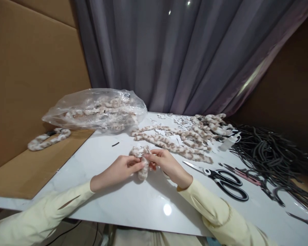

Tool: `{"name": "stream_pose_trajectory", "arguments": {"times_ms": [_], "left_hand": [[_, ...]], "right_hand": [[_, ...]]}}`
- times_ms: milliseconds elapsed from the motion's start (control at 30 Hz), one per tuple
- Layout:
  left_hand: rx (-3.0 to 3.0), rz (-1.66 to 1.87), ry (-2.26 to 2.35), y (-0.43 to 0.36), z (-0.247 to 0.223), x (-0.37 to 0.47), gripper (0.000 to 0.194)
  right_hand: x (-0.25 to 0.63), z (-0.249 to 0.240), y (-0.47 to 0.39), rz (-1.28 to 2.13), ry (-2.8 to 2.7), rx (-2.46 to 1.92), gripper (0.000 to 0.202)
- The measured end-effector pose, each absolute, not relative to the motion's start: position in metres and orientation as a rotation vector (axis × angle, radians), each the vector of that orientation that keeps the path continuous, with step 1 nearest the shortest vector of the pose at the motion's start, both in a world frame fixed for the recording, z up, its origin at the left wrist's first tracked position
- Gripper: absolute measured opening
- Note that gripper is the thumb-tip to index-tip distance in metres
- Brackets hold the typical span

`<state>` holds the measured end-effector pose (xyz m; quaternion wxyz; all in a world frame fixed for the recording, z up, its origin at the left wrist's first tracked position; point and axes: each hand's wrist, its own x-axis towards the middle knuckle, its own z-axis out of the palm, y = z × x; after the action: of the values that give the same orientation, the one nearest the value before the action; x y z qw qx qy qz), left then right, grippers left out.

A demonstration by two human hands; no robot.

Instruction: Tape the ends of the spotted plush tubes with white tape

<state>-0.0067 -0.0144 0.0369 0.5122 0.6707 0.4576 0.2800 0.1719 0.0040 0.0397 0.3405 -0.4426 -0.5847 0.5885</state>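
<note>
Head view: left hand (124,168) and right hand (165,163) both have fingertips pinched closed on a fuzzy spotted loop (143,173) just below frame center, with scissors (222,181) (chunky black-handled ones) lying lower right.

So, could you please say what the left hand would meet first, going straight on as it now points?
The spotted furry piece that the left hand touches; beyond it, the right hand looks next in line, though depth is hard to judge.
</note>
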Motion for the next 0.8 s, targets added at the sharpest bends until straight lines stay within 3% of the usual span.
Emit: {"name": "stream_pose_trajectory", "arguments": {"times_ms": [167, 533, 733, 800], "left_hand": [[1.098, 0.618, 0.808, -0.009, 0.033, -0.001, 0.035], [1.269, 0.573, 0.972, -0.012, 0.034, -0.009, 0.034], [1.179, 0.518, 0.918, -0.007, 0.034, -0.013, 0.033], [1.186, 0.508, 0.884, -0.006, 0.033, -0.014, 0.033]], "right_hand": [[0.165, 0.039, -0.003, 1.494, -1.437, -1.152, 0.026], [0.166, 0.035, 0.0, 1.54, -1.573, -1.207, 0.032], [0.184, 0.049, 0.006, 0.924, -1.766, -1.083, 0.021], [0.187, 0.053, 0.004, 0.837, -2.003, -0.91, 0.032]]}}
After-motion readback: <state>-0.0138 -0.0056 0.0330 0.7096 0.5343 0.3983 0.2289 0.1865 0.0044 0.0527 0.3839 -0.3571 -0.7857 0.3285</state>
